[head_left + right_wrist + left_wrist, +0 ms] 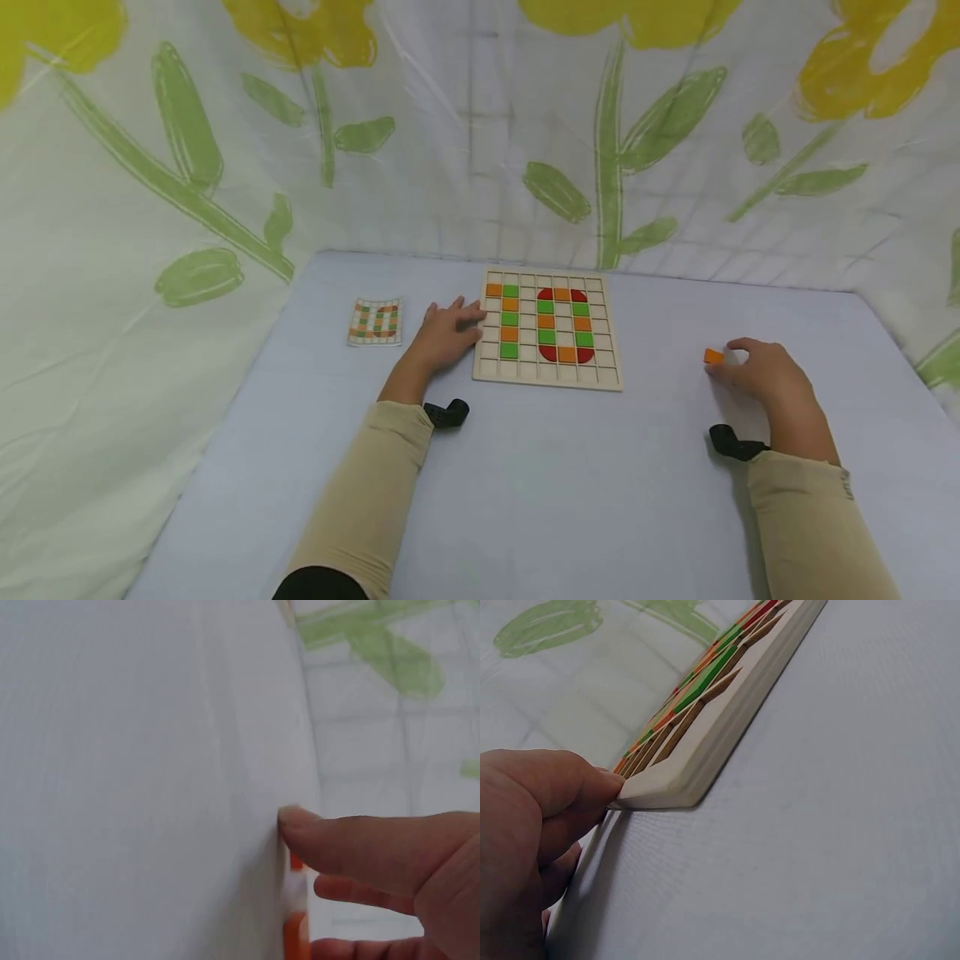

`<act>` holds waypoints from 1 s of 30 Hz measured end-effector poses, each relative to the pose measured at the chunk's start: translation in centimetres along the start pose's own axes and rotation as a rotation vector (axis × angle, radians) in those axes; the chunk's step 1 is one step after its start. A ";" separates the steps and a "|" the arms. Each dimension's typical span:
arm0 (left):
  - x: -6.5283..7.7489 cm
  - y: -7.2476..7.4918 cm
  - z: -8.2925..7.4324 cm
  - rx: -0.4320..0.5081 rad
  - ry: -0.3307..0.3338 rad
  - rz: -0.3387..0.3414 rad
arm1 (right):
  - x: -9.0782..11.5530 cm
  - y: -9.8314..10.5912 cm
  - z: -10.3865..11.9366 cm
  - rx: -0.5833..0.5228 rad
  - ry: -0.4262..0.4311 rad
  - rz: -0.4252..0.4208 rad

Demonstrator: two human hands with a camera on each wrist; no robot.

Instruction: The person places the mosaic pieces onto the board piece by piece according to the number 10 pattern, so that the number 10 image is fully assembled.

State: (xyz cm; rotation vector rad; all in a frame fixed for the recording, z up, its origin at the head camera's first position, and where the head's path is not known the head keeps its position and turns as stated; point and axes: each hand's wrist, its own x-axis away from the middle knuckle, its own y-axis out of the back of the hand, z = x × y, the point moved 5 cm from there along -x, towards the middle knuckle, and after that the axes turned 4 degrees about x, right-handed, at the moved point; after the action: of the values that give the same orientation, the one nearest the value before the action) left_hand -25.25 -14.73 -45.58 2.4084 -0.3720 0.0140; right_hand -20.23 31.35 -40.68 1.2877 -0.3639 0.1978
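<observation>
A square light-wood grid board lies on the table, with orange, green and red tiles set in its cells as a "1" and a "0". My left hand rests at the board's left edge, fingers loosely extended, fingertips touching its side. To the right, my right hand has thumb and index finger curled around a small orange tile. In the right wrist view the thumb partly covers one orange tile, and a second orange block shows nearer the other fingers. Contact on the index side is hidden.
A small printed pattern card lies left of the left hand, showing a similar "10" grid. The table has a white cover. Behind it hangs a white sheet painted with yellow flowers and green leaves.
</observation>
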 end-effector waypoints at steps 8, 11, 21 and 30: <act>-0.1 0.0 0.3 0.010 0.000 -0.005 | -0.8 -0.5 -0.2 -0.010 0.069 -0.020; -0.1 -0.1 0.4 0.010 0.000 -0.002 | -1.1 -0.7 0.1 -0.055 0.074 -0.054; -0.3 -0.2 0.5 0.011 0.010 -0.008 | -1.5 -0.6 4.6 -0.180 0.166 -0.176; -0.1 -0.2 0.3 0.020 0.026 -0.004 | -1.4 -1.9 15.1 -0.274 0.314 -0.157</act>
State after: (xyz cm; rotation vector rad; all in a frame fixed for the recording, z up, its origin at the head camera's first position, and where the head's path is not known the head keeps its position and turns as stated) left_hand -25.35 -14.71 -45.97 2.4267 -0.3566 0.0472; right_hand -23.19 16.45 -39.36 0.9900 -0.0188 0.2060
